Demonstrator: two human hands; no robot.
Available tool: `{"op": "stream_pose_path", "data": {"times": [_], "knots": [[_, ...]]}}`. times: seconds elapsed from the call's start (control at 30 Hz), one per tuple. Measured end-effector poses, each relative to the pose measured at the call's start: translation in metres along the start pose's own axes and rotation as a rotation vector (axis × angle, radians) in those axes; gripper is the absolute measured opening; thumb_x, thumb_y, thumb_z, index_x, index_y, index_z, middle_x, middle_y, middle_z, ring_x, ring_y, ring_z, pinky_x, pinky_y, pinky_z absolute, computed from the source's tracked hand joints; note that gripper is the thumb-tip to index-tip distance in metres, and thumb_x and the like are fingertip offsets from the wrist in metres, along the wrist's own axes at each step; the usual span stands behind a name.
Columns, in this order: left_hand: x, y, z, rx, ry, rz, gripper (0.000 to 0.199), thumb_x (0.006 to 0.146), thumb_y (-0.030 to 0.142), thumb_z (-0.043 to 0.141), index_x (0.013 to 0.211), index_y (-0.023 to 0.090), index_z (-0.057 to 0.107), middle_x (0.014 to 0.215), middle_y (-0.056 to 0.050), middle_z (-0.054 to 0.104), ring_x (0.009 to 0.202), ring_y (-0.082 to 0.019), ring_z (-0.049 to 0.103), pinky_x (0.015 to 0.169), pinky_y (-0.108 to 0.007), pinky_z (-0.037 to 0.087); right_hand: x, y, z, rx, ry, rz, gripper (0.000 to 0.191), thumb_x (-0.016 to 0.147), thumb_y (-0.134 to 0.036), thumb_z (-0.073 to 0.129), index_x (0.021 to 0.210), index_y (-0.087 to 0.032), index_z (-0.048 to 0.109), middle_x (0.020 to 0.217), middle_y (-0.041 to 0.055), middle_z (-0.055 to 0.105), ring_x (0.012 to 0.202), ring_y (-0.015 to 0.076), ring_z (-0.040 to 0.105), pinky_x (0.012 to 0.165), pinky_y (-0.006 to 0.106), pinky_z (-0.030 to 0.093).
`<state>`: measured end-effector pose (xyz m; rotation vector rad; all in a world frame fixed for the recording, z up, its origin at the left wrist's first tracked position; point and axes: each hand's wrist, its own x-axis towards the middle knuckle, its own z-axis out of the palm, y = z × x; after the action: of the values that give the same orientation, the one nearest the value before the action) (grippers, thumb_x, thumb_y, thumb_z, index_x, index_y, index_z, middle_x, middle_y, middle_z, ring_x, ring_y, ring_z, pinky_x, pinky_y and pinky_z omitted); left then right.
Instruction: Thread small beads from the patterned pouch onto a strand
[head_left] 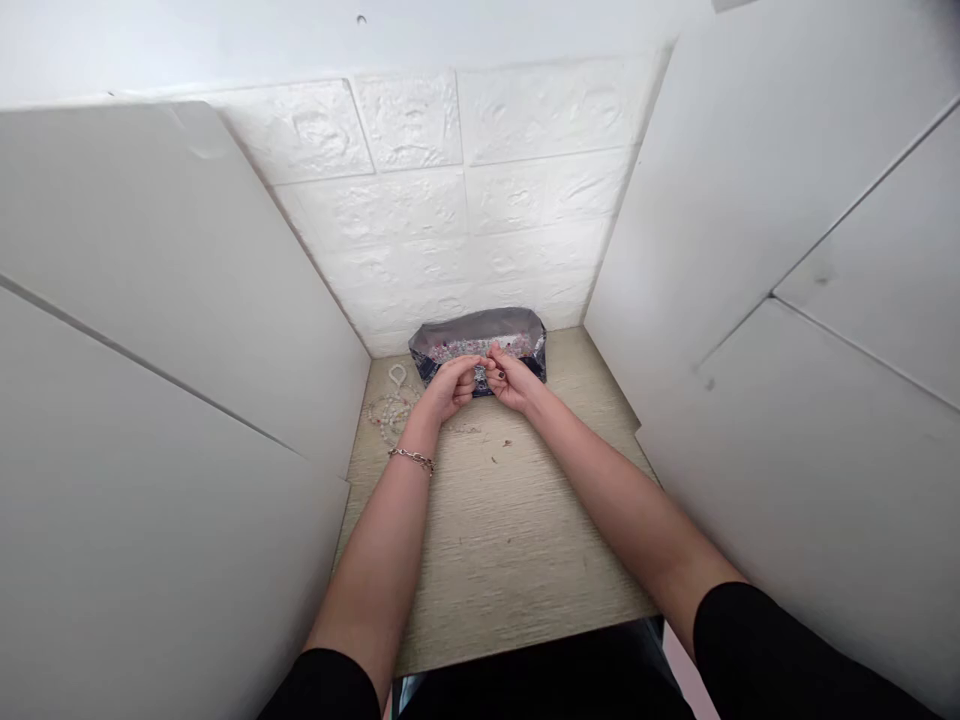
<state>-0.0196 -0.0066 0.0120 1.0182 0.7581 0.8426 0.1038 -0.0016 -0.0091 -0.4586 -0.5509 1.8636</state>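
Pinching at a small item between both hands, held low over the far end of the tabletop (495, 540). Left hand (450, 388) and right hand (510, 380) meet fingertip to fingertip, knuckles turned toward each other, fingers curled and pressed together on something tiny at the point where they touch. The item itself is too small to make out; it may be a bead or a bit of thread.

Key relation: the dark, shiny tray of beads (480, 340) lies directly beyond the fingertips, touching or just behind them in this view. Its long axis runs left to right, parallel to the back wall (450, 220), so its near edge faces both hands squarely. Neither hand is clearly nearer; the right fingertips sit slightly further in over the tray's near edge.

To the left of the left hand, near it but apart, beaded strings (391, 405) lie loose on the tabletop, one looped at its far end. The left hand is the closer one to these.

Chain bracelet (411, 458) on the left wrist. A few small specks (501, 452) lie on the wood between the forearms. White panels (187, 330) close in both sides.
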Motion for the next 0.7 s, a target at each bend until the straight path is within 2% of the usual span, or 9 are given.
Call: {"op": "stream_pose_path", "data": {"times": [0.2, 0.4, 0.7], "knots": [[0.0034, -0.0073, 0.0055, 0.086, 0.126, 0.127, 0.017, 0.065, 0.031, 0.055, 0.07, 0.015, 0.054, 0.039, 0.01, 0.018, 0.03, -0.001, 0.012, 0.03, -0.016, 0.006, 0.0016, 0.0036, 0.0059, 0.023, 0.103, -0.061, 0.023, 0.082, -0.03, 0.044, 0.067, -0.013, 0.043, 0.043, -0.0071, 0.039, 0.029, -0.0004, 0.025, 0.027, 0.009, 0.017], [0.0042, -0.0077, 0.0071, 0.111, 0.092, 0.127, 0.014, 0.065, 0.03, 0.053, 0.066, 0.015, 0.052, 0.039, 0.01, 0.017, 0.029, -0.002, 0.012, 0.03, -0.016, 0.007, 0.001, 0.0035, 0.0069, -0.032, 0.091, -0.059, 0.023, 0.081, -0.033, 0.045, 0.068, -0.014, 0.044, 0.043, -0.0077, 0.038, 0.028, -0.0009, 0.021, 0.027, 0.01, 0.014], [0.0053, -0.0088, 0.0078, 0.1, 0.117, 0.117, 0.012, 0.065, 0.027, 0.049, 0.06, 0.016, 0.047, 0.039, 0.009, 0.019, 0.029, -0.002, 0.014, 0.029, -0.016, 0.008, -0.0009, 0.0052, 0.0081, -0.131, 0.106, -0.059, 0.021, 0.082, -0.03, 0.044, 0.069, -0.014, 0.045, 0.042, -0.0068, 0.041, 0.027, -0.0003, 0.022, 0.027, 0.011, 0.013]]}}
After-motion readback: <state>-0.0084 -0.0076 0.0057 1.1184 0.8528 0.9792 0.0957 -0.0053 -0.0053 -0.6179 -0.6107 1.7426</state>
